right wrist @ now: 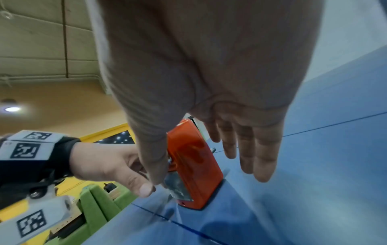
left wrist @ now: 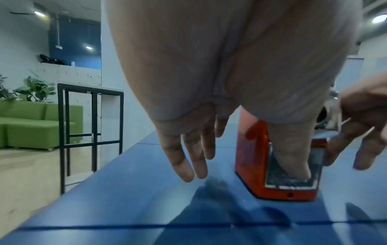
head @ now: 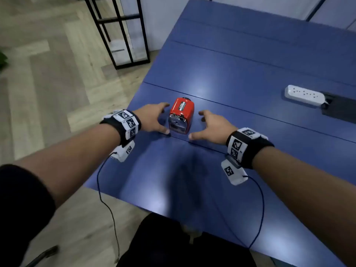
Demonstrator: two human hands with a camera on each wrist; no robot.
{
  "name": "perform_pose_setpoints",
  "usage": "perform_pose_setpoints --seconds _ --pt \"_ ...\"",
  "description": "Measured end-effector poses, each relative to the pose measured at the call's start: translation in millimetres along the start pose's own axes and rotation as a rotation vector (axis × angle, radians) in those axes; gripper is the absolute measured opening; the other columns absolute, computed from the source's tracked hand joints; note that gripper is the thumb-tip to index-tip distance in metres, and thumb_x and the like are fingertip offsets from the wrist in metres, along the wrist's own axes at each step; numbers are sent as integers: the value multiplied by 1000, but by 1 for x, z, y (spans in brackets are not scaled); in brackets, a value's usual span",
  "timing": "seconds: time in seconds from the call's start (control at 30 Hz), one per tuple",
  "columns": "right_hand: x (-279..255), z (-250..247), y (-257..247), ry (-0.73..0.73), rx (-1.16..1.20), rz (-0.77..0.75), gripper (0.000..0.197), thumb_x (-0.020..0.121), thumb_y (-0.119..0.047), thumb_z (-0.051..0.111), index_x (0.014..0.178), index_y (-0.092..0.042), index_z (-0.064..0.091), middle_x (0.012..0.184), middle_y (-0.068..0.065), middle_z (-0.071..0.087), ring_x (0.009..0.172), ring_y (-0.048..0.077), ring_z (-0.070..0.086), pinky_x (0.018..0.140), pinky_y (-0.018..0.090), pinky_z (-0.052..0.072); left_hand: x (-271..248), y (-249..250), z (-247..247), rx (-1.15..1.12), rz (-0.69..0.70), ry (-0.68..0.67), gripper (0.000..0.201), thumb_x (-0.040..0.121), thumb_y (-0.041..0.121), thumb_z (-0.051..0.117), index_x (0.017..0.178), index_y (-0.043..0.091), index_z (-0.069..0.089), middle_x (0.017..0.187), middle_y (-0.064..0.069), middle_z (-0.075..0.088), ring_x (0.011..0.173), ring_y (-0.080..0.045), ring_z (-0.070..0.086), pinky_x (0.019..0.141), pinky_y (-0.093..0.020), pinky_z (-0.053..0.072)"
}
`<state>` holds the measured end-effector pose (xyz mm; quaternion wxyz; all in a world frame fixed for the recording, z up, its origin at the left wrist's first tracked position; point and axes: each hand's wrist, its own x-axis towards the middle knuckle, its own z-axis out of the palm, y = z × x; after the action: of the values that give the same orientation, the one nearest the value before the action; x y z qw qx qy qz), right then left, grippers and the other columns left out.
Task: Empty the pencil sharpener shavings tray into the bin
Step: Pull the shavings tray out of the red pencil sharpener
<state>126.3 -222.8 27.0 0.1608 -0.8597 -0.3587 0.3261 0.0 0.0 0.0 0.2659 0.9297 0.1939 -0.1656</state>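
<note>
A red pencil sharpener stands upright on the blue table, its clear shavings tray low on the face toward me. My left hand hovers at its left side with fingers spread and relaxed. The thumb lies just in front of the tray; I cannot tell whether it touches. My right hand is open on the right side, a small gap from the red body. Neither hand grips anything. No bin shows in any view.
A white power strip lies at the right beside a black cable recess. A black metal frame shelf stands on the wooden floor past the table's left edge. A green sofa sits further off.
</note>
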Motion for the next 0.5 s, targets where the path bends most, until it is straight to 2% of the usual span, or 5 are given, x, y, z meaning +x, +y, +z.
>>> perform_pose_setpoints --seconds 0.13,0.2,0.27,0.33,0.5 --pt "24 10 8 13 22 -74 112 75 -47 92 163 -17 28 154 6 53 131 26 60 95 28 41 16 -5 -1 -31 104 10 111 70 45 93 160 27 31 147 4 59 116 -24 68 103 -40 53" --pt "33 16 11 27 7 -111 110 73 -47 94 159 -19 32 151 4 55 127 24 61 93 28 42 21 -1 -1 -52 168 18 109 68 46 94 157 31 34 140 11 63 115 -17 68 104 -40 53" --pt "44 20 16 43 -7 -151 105 73 -48 94 155 -18 37 149 1 58 127 22 62 93 28 43 25 -1 -4 -77 218 1 112 61 53 93 155 34 37 137 17 64 119 -10 66 106 -39 52" --pt "51 24 19 77 -38 -188 101 72 -49 94 151 -17 41 142 0 62 123 22 63 94 30 47 28 -3 -7 -100 253 -14 115 57 55 93 154 31 37 139 17 62 125 -9 62 109 -40 50" --pt "61 27 25 163 -46 -240 92 70 -48 94 144 -19 49 130 -3 65 112 21 66 99 37 52 34 -7 0 -89 330 -7 106 61 36 94 151 28 39 135 13 65 126 -10 63 108 -45 52"
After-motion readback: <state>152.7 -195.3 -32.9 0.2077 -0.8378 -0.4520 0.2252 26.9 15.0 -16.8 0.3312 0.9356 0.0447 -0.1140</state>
